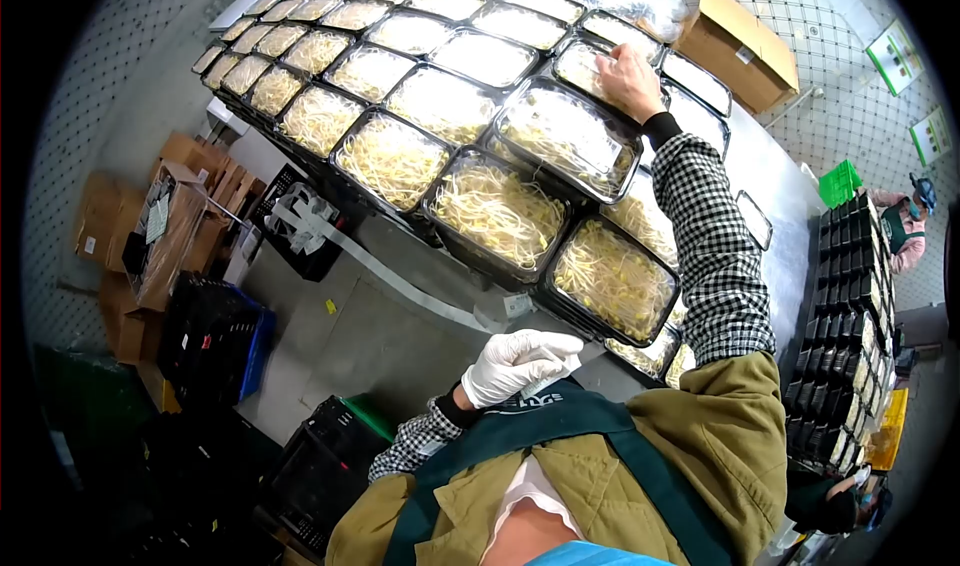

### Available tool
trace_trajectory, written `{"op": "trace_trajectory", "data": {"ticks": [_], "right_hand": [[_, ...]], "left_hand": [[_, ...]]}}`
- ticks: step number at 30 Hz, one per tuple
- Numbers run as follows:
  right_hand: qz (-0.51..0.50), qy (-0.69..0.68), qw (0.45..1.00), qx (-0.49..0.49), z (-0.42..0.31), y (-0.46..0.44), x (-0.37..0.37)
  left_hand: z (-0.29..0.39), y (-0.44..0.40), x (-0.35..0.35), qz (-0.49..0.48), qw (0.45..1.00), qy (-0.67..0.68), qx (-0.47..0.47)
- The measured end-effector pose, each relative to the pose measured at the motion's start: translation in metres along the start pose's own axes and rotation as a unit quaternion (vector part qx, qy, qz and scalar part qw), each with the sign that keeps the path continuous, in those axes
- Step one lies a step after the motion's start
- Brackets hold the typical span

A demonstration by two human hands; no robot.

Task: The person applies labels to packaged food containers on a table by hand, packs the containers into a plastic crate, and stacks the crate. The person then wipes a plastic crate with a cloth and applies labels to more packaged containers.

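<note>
- trays near the front edge could topple if the checked sleeve snags one
- right hand — bare, fingers half-curled over a far tray; grip unclear
- left hand — gloved, nearly closed, apparently pinching a slip
- black trays, stacked in layers, hold pale sprouts under clear lids

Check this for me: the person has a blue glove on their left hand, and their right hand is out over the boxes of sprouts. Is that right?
Not quite: the glove on the left hand is white, not blue, as the head view shows. The right hand is indeed out over the boxes of sprouts.
</note>
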State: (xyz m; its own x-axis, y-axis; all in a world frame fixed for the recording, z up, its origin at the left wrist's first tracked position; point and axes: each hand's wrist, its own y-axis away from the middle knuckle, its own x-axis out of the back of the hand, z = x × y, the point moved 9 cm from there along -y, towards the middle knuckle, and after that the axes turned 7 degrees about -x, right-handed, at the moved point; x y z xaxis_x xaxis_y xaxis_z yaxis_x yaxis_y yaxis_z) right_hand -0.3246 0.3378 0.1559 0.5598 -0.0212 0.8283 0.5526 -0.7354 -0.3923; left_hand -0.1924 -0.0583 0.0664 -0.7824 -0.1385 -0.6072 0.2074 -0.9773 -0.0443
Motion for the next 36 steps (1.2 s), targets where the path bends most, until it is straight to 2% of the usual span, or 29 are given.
{"op": "trace_trajectory", "data": {"ticks": [2, 3, 5, 7, 8, 9, 10, 11, 13, 15, 17, 18, 19, 21, 23, 24, 25, 26, 27, 28, 29, 31, 33, 34, 36], "right_hand": [[0.002, -0.037, 0.996, 0.077, 0.009, -0.009, -0.006], [0.043, -0.04, 0.992, 0.114, 0.013, -0.005, 0.003], [0.094, -0.112, 0.984, 0.1, 0.012, 0.019, 0.046], [0.113, -0.226, 0.964, 0.085, 0.014, 0.074, 0.099], [0.106, -0.24, 0.963, 0.068, 0.021, 0.104, 0.12], [0.102, -0.202, 0.969, 0.095, 0.027, 0.138, 0.142], [0.11, -0.218, 0.967, 0.078, 0.046, 0.17, 0.159], [0.121, -0.234, 0.963, 0.065, 0.064, 0.202, 0.174], [0.122, -0.276, 0.951, -0.06, 0.105, 0.265, 0.195], [0.125, -0.23, 0.948, -0.18, 0.148, 0.326, 0.203], [0.111, -0.229, 0.932, -0.259, 0.193, 0.385, 0.197], [0.105, -0.223, 0.924, -0.291, 0.206, 0.413, 0.194], [0.099, -0.218, 0.916, -0.321, 0.216, 0.438, 0.191], [0.088, -0.239, 0.894, -0.368, 0.227, 0.48, 0.185], [0.066, -0.251, 0.874, -0.411, 0.239, 0.513, 0.178], [0.062, -0.258, 0.868, -0.421, 0.243, 0.524, 0.175], [0.059, -0.266, 0.862, -0.428, 0.246, 0.531, 0.173], [0.055, -0.268, 0.86, -0.431, 0.245, 0.533, 0.172], [0.049, -0.272, 0.859, -0.43, 0.243, 0.532, 0.171], [0.043, -0.257, 0.864, -0.43, 0.244, 0.531, 0.171], [0.014, -0.218, 0.878, -0.427, 0.238, 0.519, 0.176], [0.055, -0.249, 0.899, -0.356, 0.225, 0.479, 0.183], [0.069, -0.261, 0.927, -0.262, 0.194, 0.42, 0.19], [0.058, -0.224, 0.954, -0.193, 0.16, 0.385, 0.199], [0.044, -0.229, 0.972, -0.032, 0.081, 0.323, 0.208]], "left_hand": [[-0.005, -0.001, -0.002, 0.007, 0.999, -0.04, 0.014], [-0.004, -0.002, -0.007, 0.002, 0.998, -0.054, 0.014], [-0.027, 0.0, -0.007, -0.037, 0.997, -0.054, 0.04], [-0.048, 0.0, -0.006, -0.075, 0.989, -0.115, 0.051], [-0.07, 0.001, -0.002, -0.092, 0.984, -0.116, 0.101], [-0.087, 0.0, 0.005, -0.098, 0.972, -0.191, 0.096], [-0.122, 0.004, 0.02, -0.072, 0.97, -0.191, 0.134], [-0.161, 0.012, 0.035, -0.034, 0.959, -0.157, 0.234], [-0.225, 0.014, 0.048, 0.014, 0.964, -0.052, 0.262], [-0.274, 0.016, 0.068, 0.08, 0.939, -0.1, 0.32], [-0.332, 0.015, 0.082, 0.084, 0.961, 0.067, 0.256], [-0.367, 0.017, 0.108, 0.208, 0.943, -0.004, 0.261], [-0.38, 0.011, 0.112, 0.295, 0.92, 0.033, 0.254], [-0.426, -0.013, 0.116, 0.213, 0.908, 0.281, 0.225], [-0.445, -0.024, 0.138, 0.327, 0.892, 0.202, 0.236], [-0.431, -0.024, 0.142, 0.369, 0.903, 0.047, 0.215], [-0.391, -0.027, 0.128, 0.411, 0.879, -0.118, 0.214], [-0.427, -0.027, 0.153, 0.423, 0.87, -0.161, 0.193], [-0.468, -0.028, 0.183, 0.438, 0.86, -0.203, 0.168], [-0.486, -0.033, 0.184, 0.402, 0.867, -0.225, 0.192], [-0.496, -0.032, 0.181, 0.37, 0.872, -0.244, 0.209], [-0.501, -0.032, 0.18, 0.317, 0.874, -0.287, 0.233], [-0.486, -0.045, 0.181, 0.262, 0.868, -0.315, 0.279], [-0.469, -0.047, 0.174, 0.211, 0.866, -0.317, 0.324], [-0.425, -0.047, 0.151, 0.113, 0.868, -0.325, 0.358]]}}
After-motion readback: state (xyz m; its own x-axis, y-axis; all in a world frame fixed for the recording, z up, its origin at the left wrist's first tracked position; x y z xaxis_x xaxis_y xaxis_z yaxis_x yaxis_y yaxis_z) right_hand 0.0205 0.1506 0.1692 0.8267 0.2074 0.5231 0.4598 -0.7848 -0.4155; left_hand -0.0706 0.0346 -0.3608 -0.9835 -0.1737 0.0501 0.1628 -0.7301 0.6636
